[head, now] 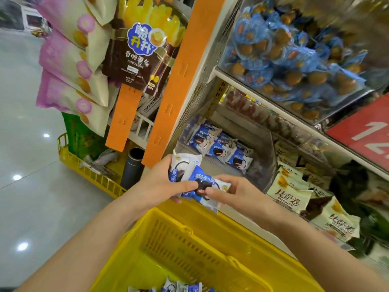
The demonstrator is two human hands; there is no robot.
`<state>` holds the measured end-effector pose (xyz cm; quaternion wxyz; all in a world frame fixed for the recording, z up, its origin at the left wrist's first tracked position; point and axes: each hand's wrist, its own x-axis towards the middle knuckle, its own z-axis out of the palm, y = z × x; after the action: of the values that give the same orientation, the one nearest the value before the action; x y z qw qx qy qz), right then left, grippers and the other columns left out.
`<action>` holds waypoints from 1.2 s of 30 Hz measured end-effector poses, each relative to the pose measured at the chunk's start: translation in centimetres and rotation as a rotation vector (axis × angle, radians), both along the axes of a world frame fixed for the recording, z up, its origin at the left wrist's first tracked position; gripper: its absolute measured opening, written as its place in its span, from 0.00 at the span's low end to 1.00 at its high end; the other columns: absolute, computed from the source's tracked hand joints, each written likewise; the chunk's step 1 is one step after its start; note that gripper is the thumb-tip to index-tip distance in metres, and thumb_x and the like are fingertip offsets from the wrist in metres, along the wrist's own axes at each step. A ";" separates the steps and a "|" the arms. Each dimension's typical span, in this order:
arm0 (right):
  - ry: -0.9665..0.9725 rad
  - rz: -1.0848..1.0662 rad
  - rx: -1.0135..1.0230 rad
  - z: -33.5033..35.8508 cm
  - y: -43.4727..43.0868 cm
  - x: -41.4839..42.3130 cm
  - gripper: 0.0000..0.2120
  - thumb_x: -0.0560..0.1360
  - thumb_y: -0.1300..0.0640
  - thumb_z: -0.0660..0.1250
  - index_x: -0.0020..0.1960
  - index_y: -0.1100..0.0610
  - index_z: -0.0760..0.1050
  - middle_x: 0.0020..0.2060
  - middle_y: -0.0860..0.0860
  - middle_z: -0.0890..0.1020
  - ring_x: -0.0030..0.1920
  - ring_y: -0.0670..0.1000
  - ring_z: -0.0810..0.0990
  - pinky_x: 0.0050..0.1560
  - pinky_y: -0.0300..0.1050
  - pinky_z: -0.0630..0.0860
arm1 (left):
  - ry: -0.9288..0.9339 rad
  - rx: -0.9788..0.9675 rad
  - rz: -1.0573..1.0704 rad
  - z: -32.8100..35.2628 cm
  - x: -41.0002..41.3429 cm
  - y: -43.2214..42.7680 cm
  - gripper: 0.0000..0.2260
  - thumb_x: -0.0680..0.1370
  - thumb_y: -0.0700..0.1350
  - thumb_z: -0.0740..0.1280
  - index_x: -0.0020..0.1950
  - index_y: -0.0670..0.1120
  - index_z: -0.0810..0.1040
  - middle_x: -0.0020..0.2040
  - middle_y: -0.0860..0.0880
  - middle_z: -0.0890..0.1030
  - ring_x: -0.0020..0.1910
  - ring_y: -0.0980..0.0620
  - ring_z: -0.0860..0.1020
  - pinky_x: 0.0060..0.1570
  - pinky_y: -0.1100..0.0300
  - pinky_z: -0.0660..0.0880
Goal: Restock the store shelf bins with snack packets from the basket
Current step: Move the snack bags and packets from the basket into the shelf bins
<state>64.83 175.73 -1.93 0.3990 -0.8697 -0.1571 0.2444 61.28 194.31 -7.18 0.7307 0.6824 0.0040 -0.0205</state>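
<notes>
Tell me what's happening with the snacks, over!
Left hand and right hand both hold blue-and-white snack packets by the yellow plastic basket. Clear plastic shelf bin ahead, part full. Nothing in the way.

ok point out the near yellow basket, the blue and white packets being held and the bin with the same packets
near yellow basket (185,247): head view, slatted inner wall.
blue and white packets (195,174): head view, blue front of the top one.
bin (216,168): head view, bare floor in front of its packets.
</notes>
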 end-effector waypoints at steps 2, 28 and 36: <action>-0.014 0.040 -0.040 0.1 -0.2 0.3 0.11 0.72 0.49 0.68 0.54 0.49 0.78 0.37 0.44 0.84 0.33 0.35 0.78 0.32 0.26 0.71 | 0.001 0.016 0.003 -0.3 0.2 0.0 0.15 0.73 0.43 0.70 0.55 0.54 0.70 0.47 0.55 0.81 0.38 0.59 0.82 0.28 0.65 0.77; -0.527 -0.081 -0.497 -5.9 4.8 20.9 0.21 0.71 0.56 0.73 0.61 0.61 0.74 0.57 0.57 0.78 0.58 0.55 0.76 0.60 0.49 0.73 | 0.138 -0.144 0.312 -2.1 4.3 2.4 0.20 0.77 0.46 0.65 0.68 0.49 0.66 0.60 0.47 0.76 0.49 0.50 0.81 0.30 0.62 0.79; -0.617 -0.174 -0.304 -4.7 4.7 18.0 0.21 0.76 0.54 0.67 0.65 0.62 0.70 0.59 0.57 0.76 0.59 0.54 0.75 0.56 0.41 0.70 | 0.172 -0.179 0.257 -1.4 3.5 1.6 0.19 0.75 0.40 0.68 0.64 0.47 0.67 0.60 0.45 0.76 0.48 0.48 0.81 0.35 0.61 0.80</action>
<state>82.82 180.45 -6.58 0.2180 -0.9621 -0.1576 -0.0441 64.73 195.92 -8.59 0.7821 0.6042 0.1520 0.0145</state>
